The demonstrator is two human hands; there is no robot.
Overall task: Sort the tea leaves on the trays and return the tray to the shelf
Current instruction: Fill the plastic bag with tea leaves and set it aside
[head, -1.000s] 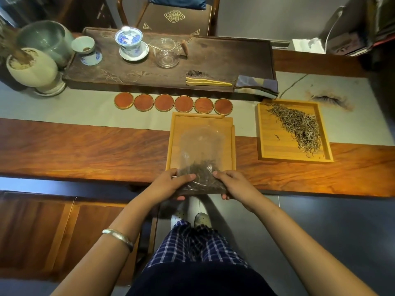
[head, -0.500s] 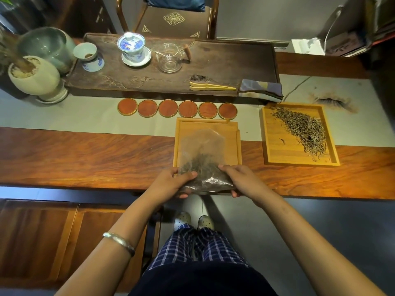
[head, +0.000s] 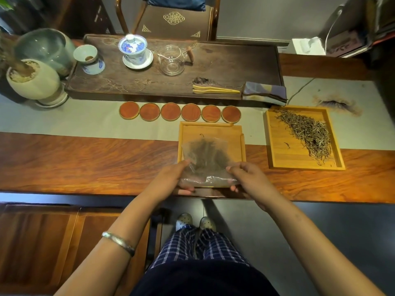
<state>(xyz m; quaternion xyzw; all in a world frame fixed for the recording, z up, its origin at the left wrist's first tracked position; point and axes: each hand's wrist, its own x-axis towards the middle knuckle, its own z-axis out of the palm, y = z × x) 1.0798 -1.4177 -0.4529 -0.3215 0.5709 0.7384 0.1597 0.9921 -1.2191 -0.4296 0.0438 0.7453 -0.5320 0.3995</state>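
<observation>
Left hand (head: 171, 178) and right hand (head: 248, 178) gripped the bag of tea leaves (head: 205, 161) between them, steadying it over the tray (head: 213, 129) just beyond

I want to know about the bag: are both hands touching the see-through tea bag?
Touching. The head view shows the left hand and right hand pinching the bag at its near corners.

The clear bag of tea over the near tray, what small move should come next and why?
Probably tip the bag further so its leaves slide onto the near tray. Both hands, left and right, pinch it above that nearly bare tray.
</observation>
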